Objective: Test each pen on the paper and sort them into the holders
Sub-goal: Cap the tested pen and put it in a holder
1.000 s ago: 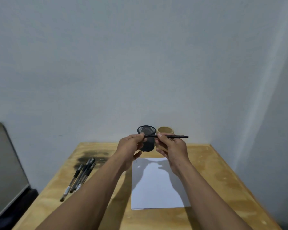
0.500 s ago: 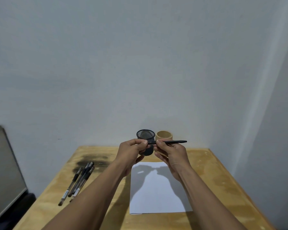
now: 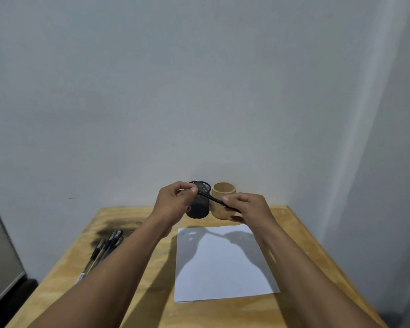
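Observation:
Both hands hold one black pen (image 3: pixel 211 198) in the air above the far end of the white paper (image 3: pixel 225 263). My left hand (image 3: pixel 175 201) pinches its upper left end, and my right hand (image 3: pixel 245 207) grips its lower right part. The pen slants down to the right. Behind the hands stand a black mesh holder (image 3: pixel 199 207) and, to its right, a wooden holder (image 3: pixel 223 192). Several more black pens (image 3: pixel 102 252) lie in a bunch on the table's left side.
The wooden table (image 3: pixel 301 245) stands against a pale wall, with a wall corner to the right. A dark stain (image 3: pixel 118 227) marks the table near the loose pens. A grey panel (image 3: pixel 0 252) leans at the far left edge.
The pen was level between both hands; now it slants down to the right. My right hand has shifted right and lower, so the pen's right end no longer sticks out past it.

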Tool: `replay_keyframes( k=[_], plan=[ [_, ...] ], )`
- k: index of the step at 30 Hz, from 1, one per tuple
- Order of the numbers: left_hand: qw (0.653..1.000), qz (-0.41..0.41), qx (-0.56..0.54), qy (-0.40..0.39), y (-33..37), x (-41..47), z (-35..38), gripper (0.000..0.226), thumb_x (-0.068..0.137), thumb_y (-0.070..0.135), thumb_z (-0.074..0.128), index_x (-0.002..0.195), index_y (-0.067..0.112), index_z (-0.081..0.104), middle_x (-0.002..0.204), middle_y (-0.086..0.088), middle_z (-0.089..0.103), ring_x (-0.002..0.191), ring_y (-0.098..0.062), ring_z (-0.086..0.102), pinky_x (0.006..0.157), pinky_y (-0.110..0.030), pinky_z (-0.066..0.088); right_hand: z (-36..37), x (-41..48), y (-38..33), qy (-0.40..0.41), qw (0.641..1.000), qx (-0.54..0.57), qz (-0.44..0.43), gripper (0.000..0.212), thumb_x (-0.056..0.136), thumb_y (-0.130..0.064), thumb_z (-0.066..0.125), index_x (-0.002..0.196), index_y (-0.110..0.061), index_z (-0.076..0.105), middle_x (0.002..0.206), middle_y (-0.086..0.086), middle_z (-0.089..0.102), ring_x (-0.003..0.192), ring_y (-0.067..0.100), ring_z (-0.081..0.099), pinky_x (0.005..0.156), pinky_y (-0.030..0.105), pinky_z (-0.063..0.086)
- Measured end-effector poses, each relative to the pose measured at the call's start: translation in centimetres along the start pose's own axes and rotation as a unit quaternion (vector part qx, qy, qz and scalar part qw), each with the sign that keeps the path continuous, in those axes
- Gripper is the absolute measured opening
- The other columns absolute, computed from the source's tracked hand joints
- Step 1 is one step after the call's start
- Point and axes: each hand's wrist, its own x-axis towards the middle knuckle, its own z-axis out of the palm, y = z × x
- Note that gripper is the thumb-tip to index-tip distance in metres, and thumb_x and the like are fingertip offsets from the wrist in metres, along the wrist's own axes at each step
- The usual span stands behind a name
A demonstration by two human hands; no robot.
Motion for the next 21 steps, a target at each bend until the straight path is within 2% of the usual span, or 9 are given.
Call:
replay_keyframes(
  k=[3,5,7,10,12,14,16,19,21],
  plan=[
    [0.998,0.04,0.054,-0.016,0.2,0.0,1.1,0.004,0.091,0.02,0.07,0.09,0.017,0.073,0.078,0.003,0.072,0.077,-0.009,0.063,0.08,-0.037,0.054,-0.3,0.6,-0.2,-0.014,0.989,-0.135,-0.054,0.012,0.085,-0.011,0.077,0.096,-0.007,0.08,0.081,0.001,0.073,0.07,0.004,0.065,0.063,0.011,0.049],
    [0.994,0.065,0.086,-0.019,0.2,0.1,2.1,0.004,0.091,0.022,0.069,0.091,0.02,0.073,0.075,0.004,0.073,0.067,-0.003,0.064,0.071,-0.031,0.053,-0.5,1.2,-0.3,-0.029,0.977,-0.195,-0.08,0.017,0.085,-0.019,0.078,0.101,-0.016,0.081,0.092,-0.002,0.078,0.082,0.003,0.07,0.073,0.016,0.052],
    [0.993,0.074,0.089,-0.004,0.0,0.3,3.2,0.007,0.092,0.025,0.068,0.095,0.021,0.073,0.082,0.0,0.075,0.068,-0.003,0.066,0.068,-0.029,0.054,-0.7,1.6,-0.5,-0.024,0.966,-0.239,-0.096,0.015,0.086,-0.024,0.076,0.1,-0.023,0.081,0.092,-0.005,0.078,0.091,0.009,0.071,0.08,0.026,0.052],
    [0.992,0.074,0.089,0.047,-0.9,0.8,4.7,0.013,0.092,0.033,0.064,0.096,0.023,0.072,0.086,0.005,0.074,0.079,-0.006,0.068,0.075,-0.029,0.055,-1.2,2.3,-0.9,-0.004,0.967,-0.229,-0.112,0.009,0.089,-0.022,0.074,0.088,-0.029,0.078,0.086,-0.009,0.077,0.087,0.009,0.071,0.079,0.027,0.052],
    [0.987,0.069,0.133,0.058,-2.6,1.1,5.8,0.013,0.089,0.031,0.066,0.097,0.022,0.071,0.088,0.007,0.073,0.084,-0.009,0.067,0.071,-0.016,0.05,-1.6,3.0,-1.1,0.024,0.967,-0.222,-0.121,0.014,0.089,-0.019,0.074,0.082,-0.032,0.074,0.081,-0.009,0.075,0.082,0.006,0.07,0.079,0.026,0.052],
    [0.981,0.063,0.175,0.051,-4.7,1.3,7.0,0.022,0.086,0.026,0.069,0.105,0.017,0.069,0.094,0.005,0.073,0.087,-0.01,0.066,0.067,-0.01,0.045,-2.2,4.2,-1.2,0.059,0.967,-0.216,-0.121,0.009,0.089,-0.02,0.074,0.084,-0.028,0.072,0.079,-0.006,0.074,0.081,0.009,0.07,0.078,0.031,0.054],
    [0.976,0.062,0.203,0.046,-6.7,1.8,8.1,0.035,0.084,0.027,0.07,0.115,0.012,0.065,0.101,0.004,0.069,0.094,-0.011,0.063,0.074,-0.018,0.043,-2.7,5.4,-1.3,0.084,0.968,-0.205,-0.12,0.004,0.09,-0.022,0.073,0.089,-0.024,0.07,0.082,0.0,0.075,0.084,0.014,0.071,0.08,0.04,0.056],
    [0.973,0.067,0.213,0.059,-8.6,2.7,9.5,0.039,0.085,0.026,0.069,0.12,0.012,0.059,0.105,0.005,0.063,0.101,-0.015,0.06,0.078,-0.022,0.041,-3.4,7.2,-1.6,0.107,0.966,-0.196,-0.131,0.006,0.092,-0.023,0.071,0.096,-0.021,0.066,0.083,0.003,0.074,0.087,0.017,0.071,0.085,0.048,0.058],
    [0.971,0.075,0.214,0.075,-9.4,3.4,10.4,0.039,0.083,0.023,0.067,0.12,0.015,0.059,0.11,0.003,0.065,0.103,-0.017,0.061,0.071,-0.015,0.043,-3.8,8.4,-1.8,0.119,0.963,-0.192,-0.147,0.007,0.092,-0.022,0.07,0.098,-0.02,0.067,0.087,-0.002,0.073,0.089,0.016,0.071,0.086,0.05,0.058]
  ],
)
